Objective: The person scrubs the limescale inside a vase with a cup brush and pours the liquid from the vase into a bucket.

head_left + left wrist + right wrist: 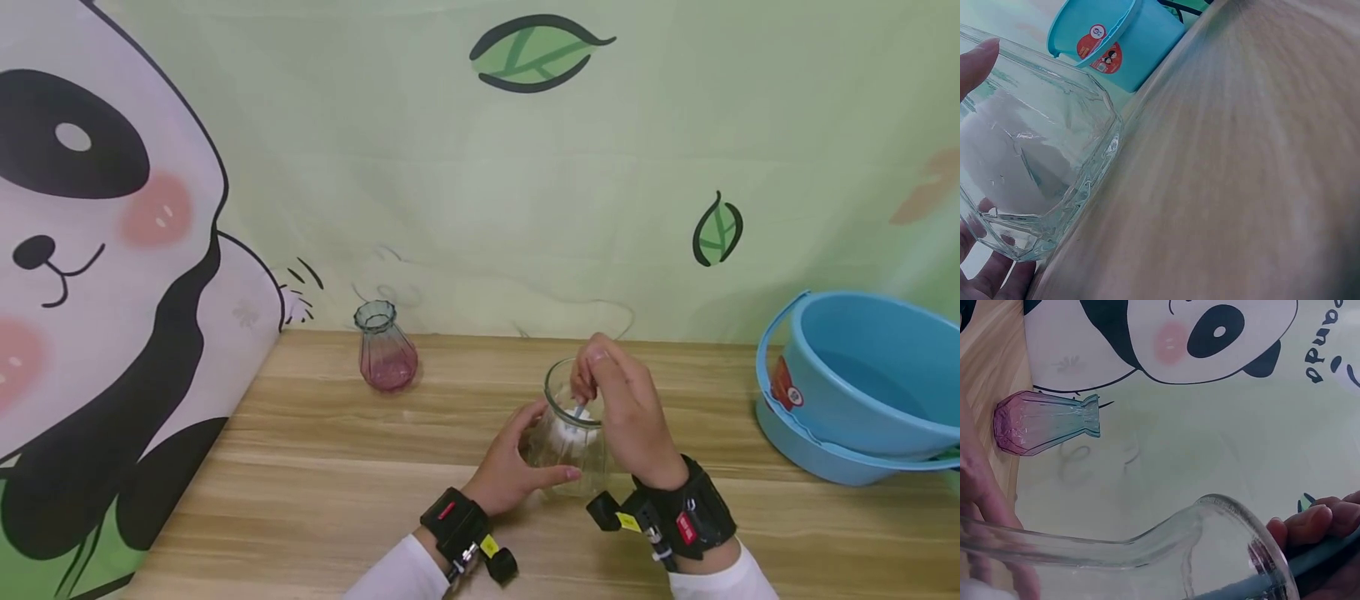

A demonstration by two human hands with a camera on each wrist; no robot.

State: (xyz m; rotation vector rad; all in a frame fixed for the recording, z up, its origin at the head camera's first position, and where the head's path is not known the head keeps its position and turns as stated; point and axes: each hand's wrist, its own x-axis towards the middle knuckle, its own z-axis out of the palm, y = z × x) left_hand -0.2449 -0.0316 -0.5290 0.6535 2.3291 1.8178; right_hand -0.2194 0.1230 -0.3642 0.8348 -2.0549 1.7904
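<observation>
My left hand (pixel 510 471) grips a clear glass vase (pixel 592 475) around its body, thumb on the near side. The vase stands slightly tilted on the table. From above, my right hand (pixel 626 408) pinches the blue-grey handle (pixel 1313 559) of a sponge cup brush at the vase's mouth. Its white head (pixel 1004 150) lies low inside the glass, near the base in the left wrist view. Part of the handle is hidden behind my right fingers.
A pink-and-blue ribbed glass vase (pixel 387 354) stands at the back left. Stacked blue buckets (pixel 840 392) with a raised handle sit at the right. Behind the wooden table (pixel 300 500) hangs a green cloth (pixel 420 167) with a panda and leaves.
</observation>
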